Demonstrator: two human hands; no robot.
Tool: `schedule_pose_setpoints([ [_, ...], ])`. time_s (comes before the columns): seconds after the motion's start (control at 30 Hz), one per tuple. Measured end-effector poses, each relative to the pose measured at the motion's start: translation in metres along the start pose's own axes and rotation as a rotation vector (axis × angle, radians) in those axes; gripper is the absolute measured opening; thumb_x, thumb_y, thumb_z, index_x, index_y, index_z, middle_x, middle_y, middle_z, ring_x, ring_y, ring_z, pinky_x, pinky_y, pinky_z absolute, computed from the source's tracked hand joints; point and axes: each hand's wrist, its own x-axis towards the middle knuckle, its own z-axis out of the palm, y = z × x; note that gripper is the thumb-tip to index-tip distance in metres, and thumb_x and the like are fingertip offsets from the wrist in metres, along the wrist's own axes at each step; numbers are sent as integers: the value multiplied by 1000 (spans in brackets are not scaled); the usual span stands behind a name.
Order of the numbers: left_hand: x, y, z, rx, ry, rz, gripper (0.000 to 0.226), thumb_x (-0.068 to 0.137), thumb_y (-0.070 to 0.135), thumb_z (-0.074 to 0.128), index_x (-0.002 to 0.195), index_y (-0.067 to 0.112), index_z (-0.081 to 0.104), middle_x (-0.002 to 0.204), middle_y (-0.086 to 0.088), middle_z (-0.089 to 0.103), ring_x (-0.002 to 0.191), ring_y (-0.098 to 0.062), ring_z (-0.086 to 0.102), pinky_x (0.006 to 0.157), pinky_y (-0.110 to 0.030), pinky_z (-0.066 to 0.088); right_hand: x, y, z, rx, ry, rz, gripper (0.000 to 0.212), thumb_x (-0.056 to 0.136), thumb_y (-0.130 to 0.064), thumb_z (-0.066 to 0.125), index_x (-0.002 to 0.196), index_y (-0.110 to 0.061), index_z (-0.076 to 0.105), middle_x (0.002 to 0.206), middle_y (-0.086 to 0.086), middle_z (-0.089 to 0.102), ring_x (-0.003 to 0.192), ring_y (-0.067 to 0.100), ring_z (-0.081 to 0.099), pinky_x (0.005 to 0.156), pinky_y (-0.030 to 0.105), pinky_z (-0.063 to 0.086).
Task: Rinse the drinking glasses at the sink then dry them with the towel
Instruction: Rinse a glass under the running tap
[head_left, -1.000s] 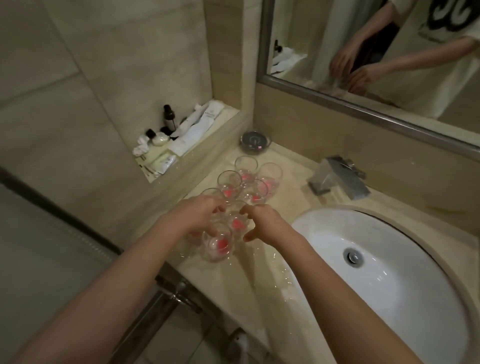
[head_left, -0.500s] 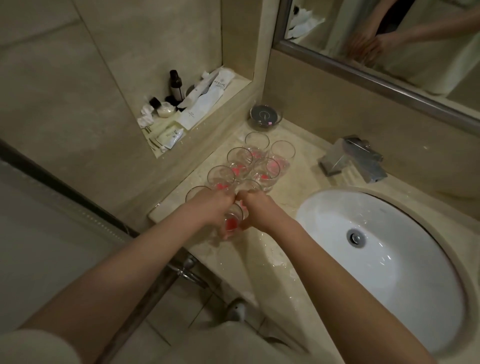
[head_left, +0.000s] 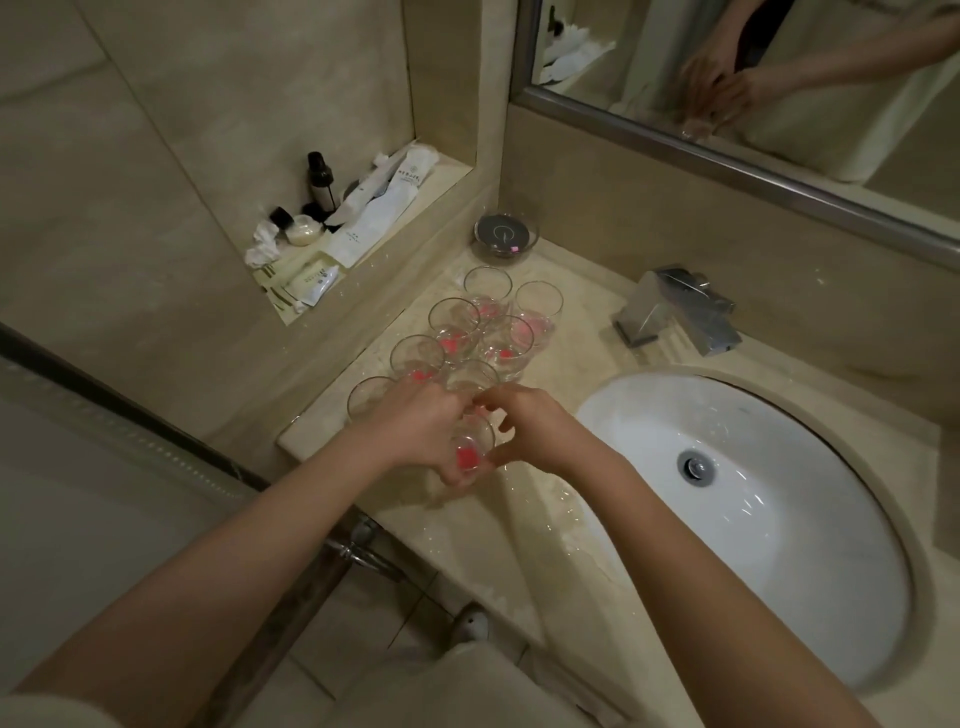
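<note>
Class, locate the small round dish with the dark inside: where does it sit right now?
In the head view, the dish sits in the countertop's back corner, beyond the glasses, left of the faucet.

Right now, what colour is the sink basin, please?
White, best seen in the head view: sink basin.

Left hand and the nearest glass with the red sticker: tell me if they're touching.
Touching. The head view shows the left hand with its fingers wrapped round the nearest glass, under its base; the right hand pinches its other side.
</note>
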Motion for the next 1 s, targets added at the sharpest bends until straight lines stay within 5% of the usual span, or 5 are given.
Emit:
schedule_pose_setpoints([
  [0.33, 60, 89, -9, -311, -20, 97, 85, 55, 50, 87, 128, 23, 53, 118, 5, 62, 106, -16, 59, 86, -32, 50, -78, 82, -56, 326, 141, 186, 57, 67, -10, 86, 121, -16, 66, 107, -5, 66, 78, 7, 63, 69, 8, 49],
  [0.5, 93, 132, 3, -531, 5, 146, 82, 52, 39, 91, 124, 22, 53, 109, 3, 55, 96, -10, 52, 79, -25, 39, -107, 125, -74, 377, 222, 269, 56, 70, -9, 83, 123, -22, 66, 115, -9, 68, 73, -2, 66, 78, 22, 55],
  [0.63, 124, 155, 7, -678, -22, 150, 82, 49, 34, 91, 121, 23, 54, 110, 2, 51, 98, -12, 60, 80, -26, 50, -116, 156, -83, 435, 297, 314, 52, 72, -6, 81, 120, -21, 68, 105, -10, 71, 68, -7, 65, 58, 4, 41],
  [0.9, 175, 173, 21, -785, -37, 95, 77, 45, 29, 88, 115, 18, 56, 110, 2, 55, 97, -14, 61, 74, -21, 51, -114, 199, -89, 599, 501, 459, 27, 76, -20, 80, 103, -23, 74, 98, -6, 73, 87, 8, 70, 77, 40, 52],
  [1.0, 186, 172, 24, -777, -52, 74, 79, 50, 20, 92, 119, 16, 55, 113, 1, 53, 96, -17, 62, 71, -24, 50, -106, 212, -90, 669, 711, 529, 22, 85, -20, 72, 107, -15, 73, 87, -1, 71, 80, 7, 65, 78, 28, 48],
])
